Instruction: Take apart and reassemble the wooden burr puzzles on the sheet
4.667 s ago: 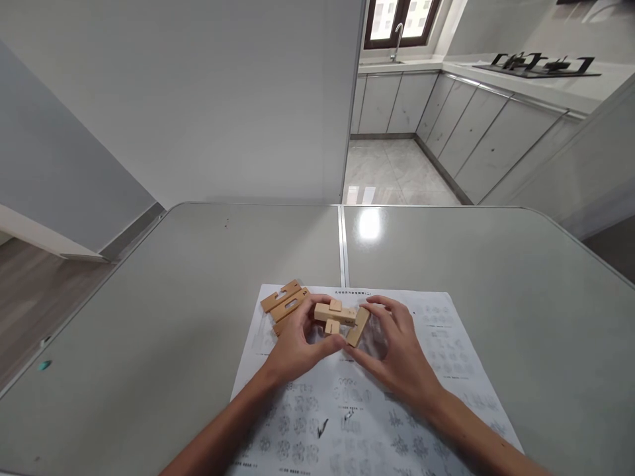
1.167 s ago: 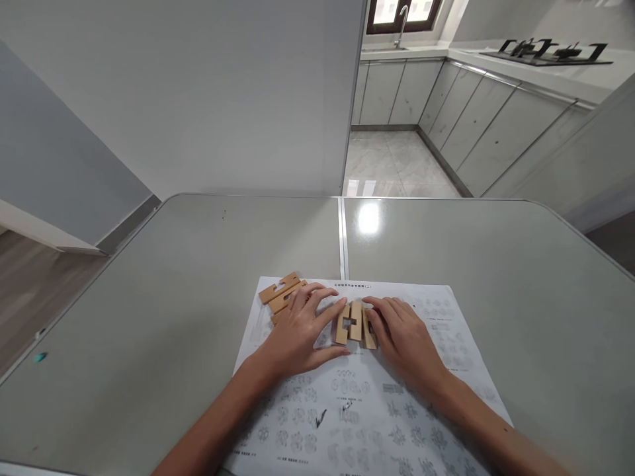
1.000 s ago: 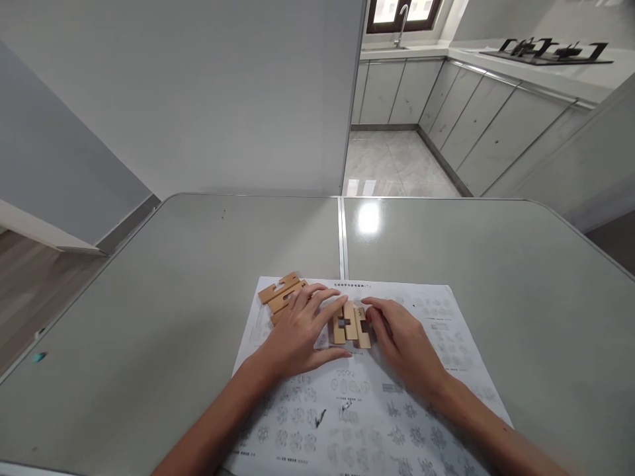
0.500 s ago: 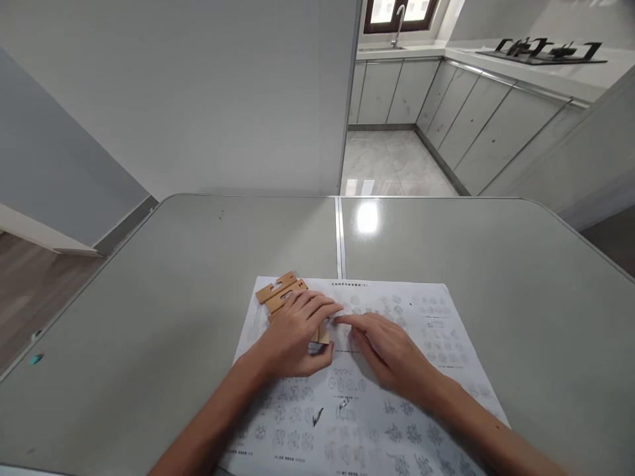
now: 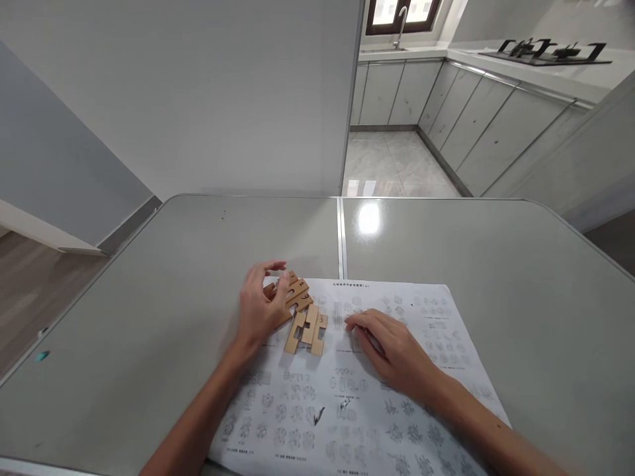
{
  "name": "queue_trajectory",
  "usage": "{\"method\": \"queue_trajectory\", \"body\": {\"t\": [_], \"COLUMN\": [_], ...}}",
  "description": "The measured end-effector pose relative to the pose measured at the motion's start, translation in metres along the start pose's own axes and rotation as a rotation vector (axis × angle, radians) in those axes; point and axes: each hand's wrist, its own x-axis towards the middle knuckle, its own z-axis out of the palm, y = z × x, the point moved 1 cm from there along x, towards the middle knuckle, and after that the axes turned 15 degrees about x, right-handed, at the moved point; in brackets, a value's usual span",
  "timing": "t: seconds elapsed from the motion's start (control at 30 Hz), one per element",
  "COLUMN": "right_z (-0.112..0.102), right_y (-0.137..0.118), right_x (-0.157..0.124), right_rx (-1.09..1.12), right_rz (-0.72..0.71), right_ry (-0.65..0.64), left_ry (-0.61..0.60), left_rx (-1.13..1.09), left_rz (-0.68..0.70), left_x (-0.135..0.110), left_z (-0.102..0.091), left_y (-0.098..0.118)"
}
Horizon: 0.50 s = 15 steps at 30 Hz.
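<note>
Several notched wooden puzzle bars lie on a printed instruction sheet [image 5: 397,370] on the table. Three bars [image 5: 306,329] lie side by side near the sheet's upper left. More bars [image 5: 296,294] lie just behind them at the sheet's corner. My left hand [image 5: 258,307] hovers over the far bars with its fingers curled loosely apart, its thumb touching them, holding nothing. My right hand [image 5: 391,347] rests flat on the sheet to the right of the bars, fingers stretched out and pointing left, not touching the wood.
The grey table [image 5: 173,277] has a metal seam [image 5: 340,238] down its middle. A white partition wall [image 5: 223,99] stands behind it. To the right a kitchen floor [image 5: 391,165] and cabinets [image 5: 476,112] show. A small teal object [image 5: 42,356] lies at the table's left edge.
The partly joined bars were laid flat, then slid left by both hands next to the other bars. My left hand has lifted off them and moved left; my right hand stays on the sheet.
</note>
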Motion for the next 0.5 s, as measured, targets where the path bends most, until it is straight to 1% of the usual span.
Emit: {"method": "queue_trajectory", "body": {"t": [0.1, 0.27, 0.33, 0.5], "right_z": [0.000, 0.001, 0.001, 0.002], "right_y": [0.000, 0.001, 0.001, 0.000], "right_x": [-0.001, -0.003, -0.003, -0.002], "right_rx": [0.001, -0.010, -0.007, -0.002], "right_rz": [-0.008, -0.021, -0.021, -0.012], "right_ry": [0.002, -0.019, -0.020, -0.009], "left_ry": [0.027, -0.014, -0.042, -0.116], "left_rx": [0.037, 0.072, 0.083, 0.106], "left_rz": [-0.069, -0.103, -0.095, -0.023], "left_x": [0.008, 0.013, 0.013, 0.011], "left_z": [0.004, 0.008, 0.009, 0.011], "left_y": [-0.014, -0.028, -0.030, -0.033]}}
